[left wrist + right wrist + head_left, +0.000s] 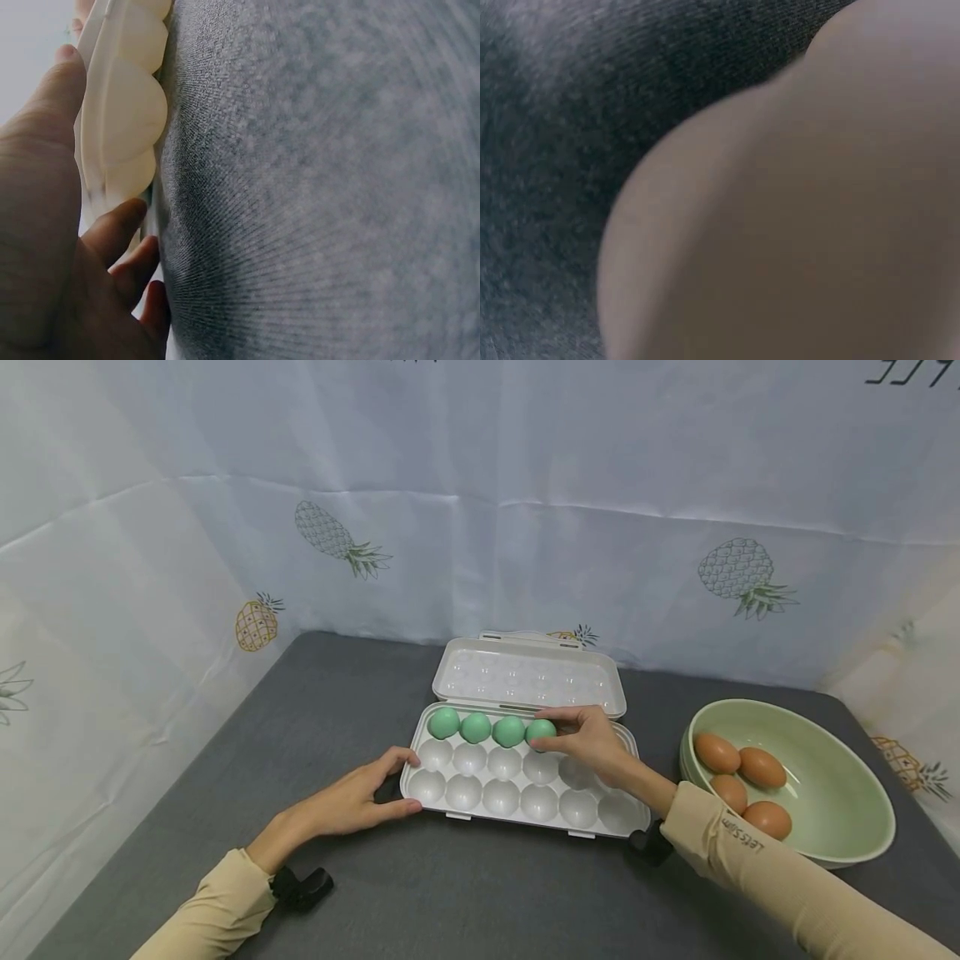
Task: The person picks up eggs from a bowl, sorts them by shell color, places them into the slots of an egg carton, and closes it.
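An egg tray [483, 799] with its lid [525, 672] folded back lies on the dark table. Several green eggs [476, 727] sit side by side in its back row, starting from the left end. My right hand [592, 743] reaches over the tray and pinches the rightmost green egg [541, 734] between thumb and fingers, at a back-row well. The left hand [352, 797] holds the tray's left end, fingers at the side and thumb by the front edge. In the left wrist view, that hand borders the tray's rounded underside [135, 109]. The right wrist view shows mostly the tray's blurred underside [780, 225].
A light green bowl [840, 777] stands to the right, beside my right forearm. Several brown eggs [762, 767] lie in its left part. The grey table [480, 893] meets a pale curtain [525, 527] printed with pineapples at the back and sides.
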A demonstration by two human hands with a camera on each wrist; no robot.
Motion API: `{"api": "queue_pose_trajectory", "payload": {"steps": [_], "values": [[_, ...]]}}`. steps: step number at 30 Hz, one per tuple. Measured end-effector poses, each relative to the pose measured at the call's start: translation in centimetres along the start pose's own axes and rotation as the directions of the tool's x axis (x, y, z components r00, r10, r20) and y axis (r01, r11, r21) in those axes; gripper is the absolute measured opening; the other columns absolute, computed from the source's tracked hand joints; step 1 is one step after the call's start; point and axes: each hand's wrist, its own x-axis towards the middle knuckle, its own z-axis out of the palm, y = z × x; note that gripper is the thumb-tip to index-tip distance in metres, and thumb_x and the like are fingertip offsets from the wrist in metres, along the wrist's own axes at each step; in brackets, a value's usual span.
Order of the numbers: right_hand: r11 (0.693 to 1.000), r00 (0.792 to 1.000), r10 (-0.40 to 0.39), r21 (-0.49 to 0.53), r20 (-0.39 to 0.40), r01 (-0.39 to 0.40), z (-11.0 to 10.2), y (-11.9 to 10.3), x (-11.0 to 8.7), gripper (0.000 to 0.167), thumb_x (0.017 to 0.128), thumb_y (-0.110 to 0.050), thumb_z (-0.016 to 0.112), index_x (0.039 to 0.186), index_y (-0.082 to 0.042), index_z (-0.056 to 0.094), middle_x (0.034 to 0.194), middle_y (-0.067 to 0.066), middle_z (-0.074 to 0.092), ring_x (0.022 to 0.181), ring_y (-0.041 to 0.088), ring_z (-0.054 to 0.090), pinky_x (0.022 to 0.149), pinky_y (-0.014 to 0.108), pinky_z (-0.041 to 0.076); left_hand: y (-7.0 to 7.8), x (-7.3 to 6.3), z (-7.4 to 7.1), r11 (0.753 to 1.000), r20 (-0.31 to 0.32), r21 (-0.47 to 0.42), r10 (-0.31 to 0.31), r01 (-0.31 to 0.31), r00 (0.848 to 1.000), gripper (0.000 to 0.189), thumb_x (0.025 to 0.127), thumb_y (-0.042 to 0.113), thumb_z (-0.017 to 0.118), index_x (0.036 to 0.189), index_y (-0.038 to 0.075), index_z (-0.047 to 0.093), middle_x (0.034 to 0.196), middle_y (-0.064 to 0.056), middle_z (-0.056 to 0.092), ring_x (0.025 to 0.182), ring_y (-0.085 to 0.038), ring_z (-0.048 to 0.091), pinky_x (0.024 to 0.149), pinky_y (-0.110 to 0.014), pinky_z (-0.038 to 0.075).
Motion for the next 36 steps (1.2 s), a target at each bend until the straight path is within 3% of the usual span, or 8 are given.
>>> {"api": "queue_pose_trajectory", "payload": {"steps": [15,25,36], "values": [[0.99,0.997,-0.073,-0.121,-0.04,0.068,0.27,0.08,-0.04,0.045,0.081,-0.001,0.084,0.122,0.005,0.07,0.13,0.025,0.067,0.118,0.037,0.069,0.086,0.02,0.058,-0.02,0.02,0.09,1.0,-0.001,0.0,0.009,-0.009,1.0,0.052,0.097,0.05,0.066,0.136,0.023,0.043,0.147,-0.017,0.056,0.14,-0.035,0.052,0.109,-0.059,0.043],[0.986,0.996,-0.063,-0.156,-0.065,0.052,0.53,-0.1,-0.07,0.044,0.081,-0.005,0.085,0.122,0.004,0.071,0.126,0.024,0.071,0.117,0.036,0.07,0.087,0.025,0.059,0.04,-0.01,0.13,1.0,-0.008,-0.002,-0.013,0.013,1.0,0.055,0.095,0.052,0.069,0.135,0.026,0.043,0.147,-0.014,0.056,0.14,-0.03,0.053,0.11,-0.057,0.043],[0.978,0.995,-0.068,-0.2,-0.072,0.052,0.56,-0.25,-0.39,0.049,0.082,-0.01,0.085,0.127,0.002,0.069,0.127,0.023,0.07,0.116,0.036,0.071,0.091,0.035,0.06,0.01,-0.06,0.08,1.0,-0.01,0.006,0.002,-0.002,1.0,0.054,0.096,0.052,0.068,0.135,0.026,0.042,0.147,-0.01,0.057,0.14,-0.028,0.053,0.11,-0.056,0.043]]}}
